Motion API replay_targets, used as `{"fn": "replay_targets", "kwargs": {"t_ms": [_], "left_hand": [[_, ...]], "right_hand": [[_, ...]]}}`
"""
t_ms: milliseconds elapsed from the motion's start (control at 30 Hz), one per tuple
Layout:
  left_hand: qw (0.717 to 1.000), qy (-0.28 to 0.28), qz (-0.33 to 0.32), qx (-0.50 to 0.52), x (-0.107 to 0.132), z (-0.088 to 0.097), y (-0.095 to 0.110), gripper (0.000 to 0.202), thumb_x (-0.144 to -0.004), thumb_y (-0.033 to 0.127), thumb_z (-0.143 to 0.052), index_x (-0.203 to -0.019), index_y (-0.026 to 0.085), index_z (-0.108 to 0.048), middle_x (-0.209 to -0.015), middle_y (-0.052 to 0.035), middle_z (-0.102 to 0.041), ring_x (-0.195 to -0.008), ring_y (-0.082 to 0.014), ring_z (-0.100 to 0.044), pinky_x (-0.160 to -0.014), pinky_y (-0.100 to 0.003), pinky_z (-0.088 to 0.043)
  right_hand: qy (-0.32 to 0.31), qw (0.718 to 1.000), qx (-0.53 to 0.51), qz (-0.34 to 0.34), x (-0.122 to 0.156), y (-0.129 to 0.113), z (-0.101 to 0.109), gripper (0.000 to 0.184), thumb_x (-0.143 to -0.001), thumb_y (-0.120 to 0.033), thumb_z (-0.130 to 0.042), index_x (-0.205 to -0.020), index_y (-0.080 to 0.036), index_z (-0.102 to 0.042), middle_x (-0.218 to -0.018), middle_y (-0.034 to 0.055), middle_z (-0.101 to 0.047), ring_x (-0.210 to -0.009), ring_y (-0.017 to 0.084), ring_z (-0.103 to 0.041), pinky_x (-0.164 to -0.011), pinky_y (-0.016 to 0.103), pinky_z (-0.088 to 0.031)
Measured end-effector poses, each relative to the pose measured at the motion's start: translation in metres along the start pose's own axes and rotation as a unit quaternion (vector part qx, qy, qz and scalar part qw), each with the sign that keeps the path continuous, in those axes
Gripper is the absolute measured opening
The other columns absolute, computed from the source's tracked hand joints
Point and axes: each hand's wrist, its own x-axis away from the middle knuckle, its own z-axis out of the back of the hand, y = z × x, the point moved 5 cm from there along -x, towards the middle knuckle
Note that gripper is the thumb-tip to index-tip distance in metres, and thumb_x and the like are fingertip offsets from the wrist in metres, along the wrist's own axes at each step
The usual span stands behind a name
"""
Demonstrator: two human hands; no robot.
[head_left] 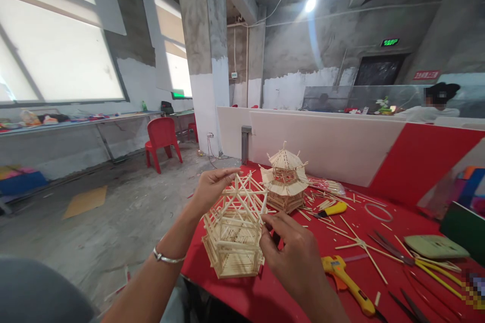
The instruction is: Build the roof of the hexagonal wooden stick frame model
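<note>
A half-built hexagonal stick model (232, 234) stands at the near left edge of the red table (379, 282). My left hand (212, 186) pinches the sticks of its open roof frame at the top. My right hand (290, 252) is closed against the model's right side, fingertips on the frame. Whether it holds a loose stick I cannot make out. A finished stick pagoda (285, 177) stands just behind the model.
Loose sticks (359, 247) lie scattered over the table. A yellow utility knife (350, 280) lies by my right hand, another yellow tool (332, 209) beside the pagoda, scissors (390, 250) and a green pad (434, 246) further right. A red chair (162, 140) stands on the floor left. A person (432, 106) sits behind the partition.
</note>
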Motion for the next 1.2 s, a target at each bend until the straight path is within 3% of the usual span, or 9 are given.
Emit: {"fn": "replay_targets", "kwargs": {"t_ms": [133, 233, 333, 433, 567, 700, 867, 1000, 1200], "left_hand": [[0.998, -0.011, -0.034, -0.049, 0.001, 0.001, 0.005, 0.031, -0.084, 0.035, -0.067, -0.109, 0.019, -0.077, -0.111, -0.0093, -0.076, -0.107, -0.0250, -0.069, -0.094, -0.039, -0.053], [0.989, 0.006, -0.112, -0.098, 0.003, 0.004, 0.021, 0.042, -0.085, 0.035, -0.068, -0.124, 0.023, -0.068, -0.134, -0.0105, -0.065, -0.125, -0.0265, -0.058, -0.094, -0.039, -0.053], [0.962, 0.035, -0.205, -0.179, 0.011, 0.006, 0.047, 0.038, -0.087, 0.032, -0.067, -0.124, 0.025, -0.067, -0.139, -0.0109, -0.060, -0.129, -0.0261, -0.054, -0.100, -0.043, -0.049], [0.918, 0.022, -0.307, -0.251, 0.026, -0.001, 0.079, 0.026, -0.089, 0.025, -0.065, -0.115, 0.025, -0.071, -0.128, -0.0096, -0.067, -0.121, -0.0241, -0.058, -0.106, -0.046, -0.042], [0.859, -0.080, -0.387, -0.326, 0.053, -0.025, 0.112, 0.024, -0.090, 0.021, -0.064, -0.113, 0.026, -0.070, -0.118, -0.0063, -0.072, -0.117, -0.0230, -0.060, -0.101, -0.043, -0.043], [0.809, -0.174, -0.379, -0.415, 0.079, -0.053, 0.125, 0.018, -0.093, 0.025, -0.059, -0.107, 0.025, -0.070, -0.105, -0.0053, -0.075, -0.104, -0.0220, -0.065, -0.102, -0.044, -0.039], [0.772, -0.222, -0.346, -0.484, 0.108, -0.084, 0.128, 0.021, -0.095, 0.021, -0.052, -0.083, 0.019, -0.069, -0.072, -0.0046, -0.067, -0.072, -0.0195, -0.060, -0.073, -0.035, -0.044], [0.799, -0.238, -0.314, -0.455, 0.135, -0.106, 0.114, 0.026, -0.097, 0.021, -0.047, -0.080, 0.018, -0.067, -0.069, -0.0041, -0.063, -0.065, -0.0181, -0.056, -0.061, -0.032, -0.039], [0.894, -0.267, -0.188, -0.305, 0.173, -0.153, 0.061, 0.024, -0.095, 0.019, -0.049, -0.081, 0.018, -0.069, -0.070, -0.0042, -0.061, -0.066, -0.0157, -0.057, -0.060, -0.026, -0.039]], "right_hand": [[0.001, 1.000, 0.009, 0.003, 0.000, 0.000, 0.000, 0.027, -0.086, -0.017, -0.050, -0.100, -0.021, -0.073, -0.081, 0.0038, -0.070, -0.065, 0.015, -0.065, -0.065, 0.026, -0.051], [-0.003, 1.000, 0.013, 0.001, 0.001, 0.002, 0.000, 0.028, -0.086, -0.018, -0.050, -0.102, -0.022, -0.073, -0.083, 0.0035, -0.070, -0.067, 0.016, -0.066, -0.065, 0.026, -0.051], [-0.014, 1.000, 0.011, 0.003, 0.002, 0.004, -0.001, 0.029, -0.087, -0.018, -0.050, -0.104, -0.022, -0.072, -0.086, 0.0036, -0.070, -0.069, 0.016, -0.067, -0.065, 0.027, -0.051], [-0.024, 1.000, -0.002, 0.008, 0.002, 0.004, 0.002, 0.029, -0.087, -0.017, -0.051, -0.108, -0.022, -0.071, -0.088, 0.0039, -0.070, -0.070, 0.016, -0.066, -0.066, 0.026, -0.051], [-0.039, 0.998, -0.039, 0.023, 0.002, -0.003, 0.014, 0.027, -0.088, -0.016, -0.051, -0.105, -0.022, -0.071, -0.087, 0.0039, -0.069, -0.073, 0.016, -0.066, -0.067, 0.025, -0.051], [-0.067, 0.994, -0.061, 0.061, 0.003, -0.011, 0.034, 0.028, -0.089, -0.014, -0.050, -0.107, -0.023, -0.071, -0.086, 0.0044, -0.069, -0.073, 0.015, -0.065, -0.067, 0.025, -0.052], [-0.106, 0.989, -0.060, 0.087, 0.018, -0.010, 0.062, 0.030, -0.090, -0.013, -0.050, -0.111, -0.023, -0.069, -0.092, 0.0049, -0.070, -0.078, 0.016, -0.066, -0.070, 0.026, -0.052], [-0.132, 0.987, -0.067, 0.066, 0.049, 0.002, 0.080, 0.026, -0.090, -0.010, -0.052, -0.104, -0.022, -0.069, -0.093, 0.0036, -0.072, -0.084, 0.016, -0.066, -0.075, 0.026, -0.051], [-0.179, 0.983, -0.023, 0.039, 0.099, 0.037, 0.093, 0.023, -0.089, -0.008, -0.054, -0.097, -0.022, -0.071, -0.088, 0.0025, -0.073, -0.084, 0.017, -0.066, -0.080, 0.029, -0.049]]}}
